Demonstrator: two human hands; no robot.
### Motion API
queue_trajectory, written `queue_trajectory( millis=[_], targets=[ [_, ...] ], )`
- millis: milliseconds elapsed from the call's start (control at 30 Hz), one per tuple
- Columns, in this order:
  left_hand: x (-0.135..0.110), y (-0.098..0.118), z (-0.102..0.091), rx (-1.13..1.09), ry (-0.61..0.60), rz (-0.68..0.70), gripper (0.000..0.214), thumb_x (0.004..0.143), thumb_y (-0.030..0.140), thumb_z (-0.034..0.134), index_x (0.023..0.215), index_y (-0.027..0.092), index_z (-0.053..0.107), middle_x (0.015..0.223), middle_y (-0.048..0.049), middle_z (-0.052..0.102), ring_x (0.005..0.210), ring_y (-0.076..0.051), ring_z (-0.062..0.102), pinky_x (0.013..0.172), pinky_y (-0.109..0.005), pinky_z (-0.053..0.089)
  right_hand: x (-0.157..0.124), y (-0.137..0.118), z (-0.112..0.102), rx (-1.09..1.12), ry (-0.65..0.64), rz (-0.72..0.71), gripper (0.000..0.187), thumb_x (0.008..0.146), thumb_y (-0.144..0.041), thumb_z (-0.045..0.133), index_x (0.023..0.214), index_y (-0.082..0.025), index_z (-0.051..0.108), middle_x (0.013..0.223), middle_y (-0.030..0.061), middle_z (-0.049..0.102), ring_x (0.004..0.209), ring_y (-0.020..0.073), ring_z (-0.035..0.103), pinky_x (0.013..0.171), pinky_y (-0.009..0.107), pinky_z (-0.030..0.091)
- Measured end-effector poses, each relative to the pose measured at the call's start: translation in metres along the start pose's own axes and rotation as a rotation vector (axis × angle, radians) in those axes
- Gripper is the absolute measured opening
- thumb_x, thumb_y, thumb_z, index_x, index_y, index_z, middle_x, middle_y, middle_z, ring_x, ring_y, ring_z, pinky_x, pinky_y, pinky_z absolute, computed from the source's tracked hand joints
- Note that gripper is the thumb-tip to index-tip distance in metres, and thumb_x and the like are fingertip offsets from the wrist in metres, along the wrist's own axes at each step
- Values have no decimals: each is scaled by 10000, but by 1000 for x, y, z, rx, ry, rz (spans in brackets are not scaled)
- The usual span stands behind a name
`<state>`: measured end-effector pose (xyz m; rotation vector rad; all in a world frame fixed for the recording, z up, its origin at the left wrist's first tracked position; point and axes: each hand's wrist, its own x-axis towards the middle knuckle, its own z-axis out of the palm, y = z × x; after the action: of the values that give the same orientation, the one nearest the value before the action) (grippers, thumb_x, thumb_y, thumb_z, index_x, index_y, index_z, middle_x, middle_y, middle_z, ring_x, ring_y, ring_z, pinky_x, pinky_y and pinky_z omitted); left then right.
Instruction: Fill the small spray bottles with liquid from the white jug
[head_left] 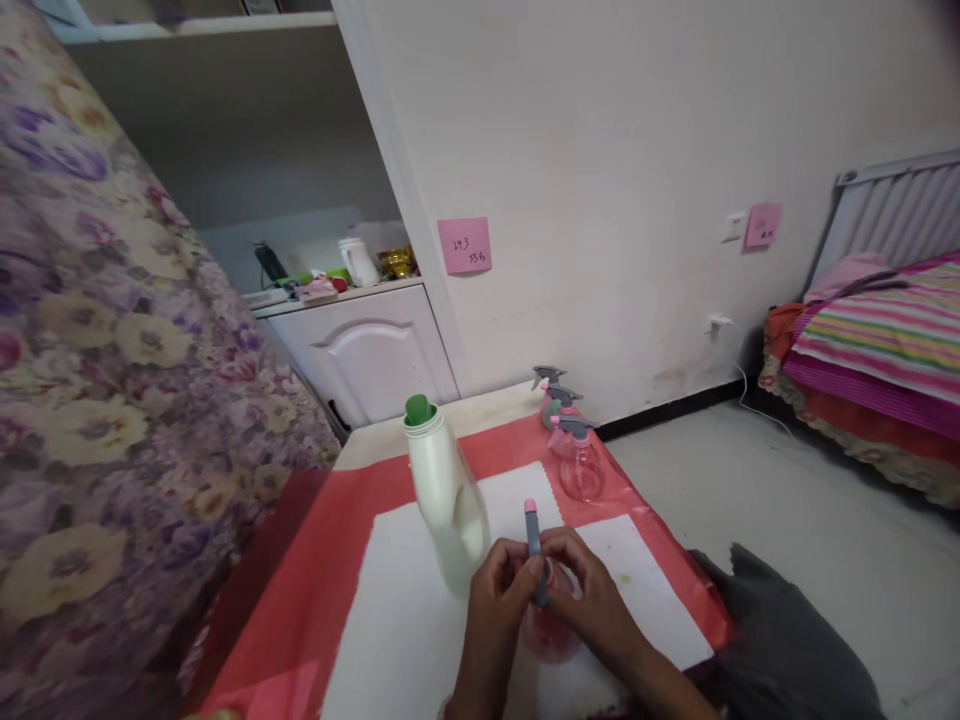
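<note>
Both hands meet at the top of a small, clear pinkish spray bottle (553,640), upright on white paper. My left hand (501,590) is closed at the left of its grey spray head, thumb pressed against it. My right hand (592,600) closes around the neck from the right. The spray head's pink nozzle (531,506) points away from me. Fingers hide much of the collar. Left of my hands stands a pale green jug (442,500) with an open threaded mouth; something green (418,408) sits in it.
Several similar spray bottles (582,470) stand along the right side of the red-covered table (300,540). A floral curtain (112,350) hangs at left. Beside the table's right edge is a dark grey bag-like thing (787,640). A bed (885,340) stands far right.
</note>
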<state>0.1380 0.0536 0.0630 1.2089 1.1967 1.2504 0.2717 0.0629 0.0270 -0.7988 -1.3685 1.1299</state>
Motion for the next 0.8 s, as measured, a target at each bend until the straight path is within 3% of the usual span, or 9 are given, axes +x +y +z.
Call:
queue_trajectory(
  millis=[133,333,533,667,800],
  targets=[
    [-1,1,1,-15,-6,-14,355,705,508,744,759,172,642,663,3,652,636,-158,566,619,-257,418,0,-6,-6,7,-145,-48,250,882,-395,626,1058,-223,669,1066,61,648,1047,237,604,942,369,468],
    [0,1,-2,24,-14,-19,387,695,544,736,758,175,640,668,-5,658,653,-175,583,622,-267,428,1,-4,-1,-1,-14,6,269,791,-441,721,909,-206,661,923,35,644,918,230,623,835,345,497],
    [-1,0,0,7,-15,-18,358,709,511,739,769,172,644,680,-4,656,658,-166,575,629,-262,432,0,-5,-4,8,-103,-47,261,854,-421,660,1010,-213,681,1038,60,653,1025,237,615,920,358,479],
    [-4,5,2,7,5,-20,363,702,517,737,759,174,632,664,1,643,637,-166,571,615,-260,416,1,0,-3,-13,-29,-16,274,797,-451,712,903,-202,675,926,37,650,923,232,630,842,345,496],
    [-5,8,2,19,-7,-15,322,715,479,736,765,177,635,692,6,646,679,-168,577,654,-260,424,-1,2,-1,-14,-40,-3,277,799,-411,707,993,-219,660,994,41,659,983,243,625,884,360,491]
  ],
)
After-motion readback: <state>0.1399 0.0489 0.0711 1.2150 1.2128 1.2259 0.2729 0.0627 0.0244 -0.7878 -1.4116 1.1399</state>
